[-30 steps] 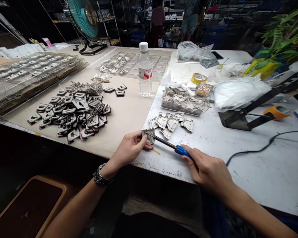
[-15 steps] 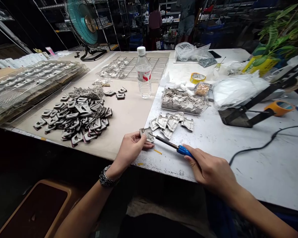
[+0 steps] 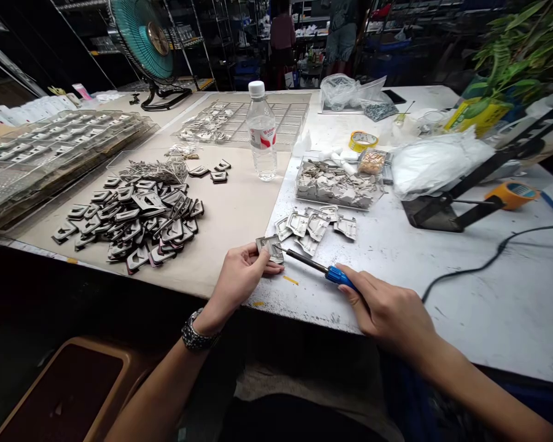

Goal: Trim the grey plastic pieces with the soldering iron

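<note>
My left hand [image 3: 239, 277] pinches a small flat metal piece [image 3: 270, 247] at the near edge of the white table [image 3: 465, 294]. My right hand [image 3: 387, 310] grips the blue handle of a soldering iron [image 3: 320, 269], its dark tip resting on that piece. Several similar metal pieces [image 3: 316, 226] lie just beyond the tip. Farther back stands a clear tray [image 3: 335, 185] full of such parts. To the left, a big heap of dark finished parts [image 3: 133, 215] covers a beige mat [image 3: 239, 215].
A water bottle [image 3: 262, 132] stands mid-table, a teal fan [image 3: 142, 43] at the back left. Clear compartment trays [image 3: 50, 144] sit at far left. A black stand [image 3: 461, 196], tape rolls, plastic bags and a black cable [image 3: 483, 264] lie right. People stand far behind.
Both hands keep the same hold; only the camera has shifted slightly, and the iron's tip stays on the metal piece.
</note>
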The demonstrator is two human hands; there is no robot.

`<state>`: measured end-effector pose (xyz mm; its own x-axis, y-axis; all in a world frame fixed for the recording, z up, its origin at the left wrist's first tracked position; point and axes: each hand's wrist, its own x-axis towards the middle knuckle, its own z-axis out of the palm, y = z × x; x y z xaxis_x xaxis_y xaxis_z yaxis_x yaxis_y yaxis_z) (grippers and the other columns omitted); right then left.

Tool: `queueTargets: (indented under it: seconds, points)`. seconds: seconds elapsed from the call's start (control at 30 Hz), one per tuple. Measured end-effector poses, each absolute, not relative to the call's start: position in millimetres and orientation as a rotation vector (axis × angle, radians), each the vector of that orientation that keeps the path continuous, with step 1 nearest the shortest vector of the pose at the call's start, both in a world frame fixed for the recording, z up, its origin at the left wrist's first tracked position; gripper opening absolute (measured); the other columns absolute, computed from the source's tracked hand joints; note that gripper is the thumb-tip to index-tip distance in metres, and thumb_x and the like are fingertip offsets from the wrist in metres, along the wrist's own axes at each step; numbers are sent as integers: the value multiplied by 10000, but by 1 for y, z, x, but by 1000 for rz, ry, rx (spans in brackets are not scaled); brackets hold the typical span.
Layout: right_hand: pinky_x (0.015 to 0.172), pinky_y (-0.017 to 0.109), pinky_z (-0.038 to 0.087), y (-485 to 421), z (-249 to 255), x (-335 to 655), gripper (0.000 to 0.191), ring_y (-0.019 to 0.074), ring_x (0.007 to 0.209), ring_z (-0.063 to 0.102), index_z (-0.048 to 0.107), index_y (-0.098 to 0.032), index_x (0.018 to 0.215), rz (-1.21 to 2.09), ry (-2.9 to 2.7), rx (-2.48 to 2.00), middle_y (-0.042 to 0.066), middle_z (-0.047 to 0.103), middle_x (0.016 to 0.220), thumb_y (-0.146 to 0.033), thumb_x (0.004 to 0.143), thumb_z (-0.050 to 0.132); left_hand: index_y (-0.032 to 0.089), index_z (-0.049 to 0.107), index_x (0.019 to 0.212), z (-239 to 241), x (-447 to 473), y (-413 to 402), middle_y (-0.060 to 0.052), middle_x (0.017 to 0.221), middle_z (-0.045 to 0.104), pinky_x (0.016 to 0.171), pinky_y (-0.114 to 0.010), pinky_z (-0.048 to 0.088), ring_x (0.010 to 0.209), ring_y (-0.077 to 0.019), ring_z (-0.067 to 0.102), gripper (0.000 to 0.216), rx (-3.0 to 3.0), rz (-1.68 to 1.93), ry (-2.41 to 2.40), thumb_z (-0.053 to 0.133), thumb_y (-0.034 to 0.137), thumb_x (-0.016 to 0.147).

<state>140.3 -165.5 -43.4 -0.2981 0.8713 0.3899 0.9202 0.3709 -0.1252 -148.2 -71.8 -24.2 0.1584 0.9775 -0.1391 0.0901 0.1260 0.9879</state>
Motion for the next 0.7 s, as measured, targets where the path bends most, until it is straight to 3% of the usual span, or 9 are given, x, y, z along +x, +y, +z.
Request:
queueTargets:
  seconds: [0.43, 0.7]
  points:
    - [542, 325, 455, -165, -43, 138, 426, 195, 756, 779, 667, -177, 1520, -173, -2232, -1581, 56, 842, 1085, -349, 1168, 498, 142, 754, 878, -25, -148, -72, -118, 797, 849, 723, -320, 721, 720, -246, 850, 408, 1288, 942, 1201, 762, 525, 1019]
    - [561, 314, 438, -168, -43, 143, 431, 184, 733, 754, 656, -182, 1541, -167, -2258, -1507, 53, 824, 1015, -347, 1172, 506, 137, 784, 1015, -23, -149, -75, -72, 715, 811, 620, -281, 676, 621, -209, 802, 368, 1369, 980, 1274, 713, 495, 1060]
